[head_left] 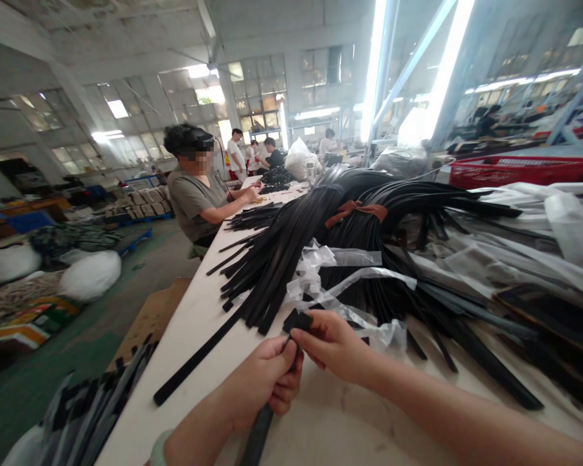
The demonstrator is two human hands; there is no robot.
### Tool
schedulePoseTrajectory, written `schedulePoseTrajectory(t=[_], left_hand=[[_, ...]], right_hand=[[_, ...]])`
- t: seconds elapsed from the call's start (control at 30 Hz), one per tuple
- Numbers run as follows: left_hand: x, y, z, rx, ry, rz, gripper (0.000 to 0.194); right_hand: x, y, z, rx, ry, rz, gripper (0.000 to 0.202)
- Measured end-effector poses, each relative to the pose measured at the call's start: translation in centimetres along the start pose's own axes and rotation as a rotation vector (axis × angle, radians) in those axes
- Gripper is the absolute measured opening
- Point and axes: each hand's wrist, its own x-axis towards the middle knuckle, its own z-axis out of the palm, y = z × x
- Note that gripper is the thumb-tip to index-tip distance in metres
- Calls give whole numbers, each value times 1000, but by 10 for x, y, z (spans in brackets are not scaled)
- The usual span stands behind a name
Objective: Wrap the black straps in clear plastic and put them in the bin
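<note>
My left hand (271, 377) is wrapped around a black strap (257, 430), whose lower length hangs down toward the bottom of the view. At the strap's upper end, my right hand (331, 343) pinches a flat black piece (296, 321) between thumb and fingers. Whether that piece is part of the strap or separate, I cannot tell. Just beyond my hands lies a large heap of black straps (272, 265), one bunch tied with a brown band (354, 212). Crumpled clear plastic strips (315, 272) rest on the heap. A single strap (199, 353) sticks out to the left.
A co-worker (194, 188) sits at the left side of the long white table (175, 349). More wrapped straps (92, 408) stand at lower left beside cardboard (150, 317). A red crate (519, 171) and plastic sheeting (515, 249) are at the right.
</note>
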Motion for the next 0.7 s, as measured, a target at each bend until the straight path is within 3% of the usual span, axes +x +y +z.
schedulePoseTrajectory(t=[0.23,0.33,0.4,0.47,0.53,0.6,0.7], left_hand=[[4,1,-8,-44,-51,-22,49],[-4,4,-7,-12,-21,24,61],[-22,2,-4,81,9,83,62],[-54,-8,4,194,30,97,59],[-97,-26,14,267,146,97,50],[-147,-47,24,291,395,104,42],[-232,-71,28,285,857,118,43]], right_hand=[[1,8,4,84,-87,-29,38],[3,3,-4,105,7,-32,41],[4,-1,-13,109,129,-32,42],[2,-6,-21,98,254,-51,43],[-2,-10,-23,68,293,-74,43],[-9,-11,-17,22,202,-77,41],[-22,-10,-2,-55,-69,1,39]])
